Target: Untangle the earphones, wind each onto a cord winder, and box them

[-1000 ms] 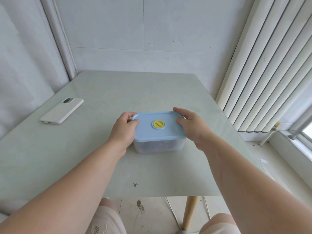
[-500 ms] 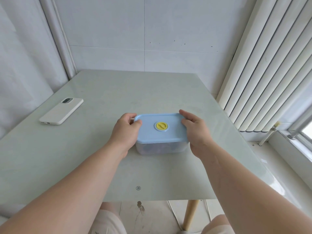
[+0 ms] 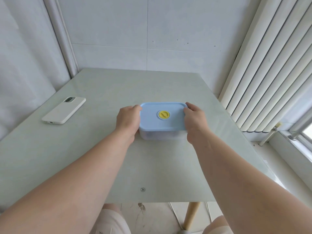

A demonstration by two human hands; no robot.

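Observation:
A clear plastic box (image 3: 160,135) with a light blue lid (image 3: 175,121) and a yellow round valve (image 3: 163,114) rests on the table near its middle. My left hand (image 3: 128,120) grips the box's left end, fingers curled over the lid's edge. At the right end, my right hand (image 3: 195,122) holds it the same way. Dark shapes show faintly through the box's wall; no earphones or cord winders can be made out.
A white phone (image 3: 63,110) lies face down at the table's left. The pale green table (image 3: 101,157) sits in a corner, walls behind and left, vertical blinds (image 3: 270,73) to the right. The near edge is just in front of my knees.
The box, held in both hands, has slid a little to the right and away from me. Both hands now grip the ends more squarely.

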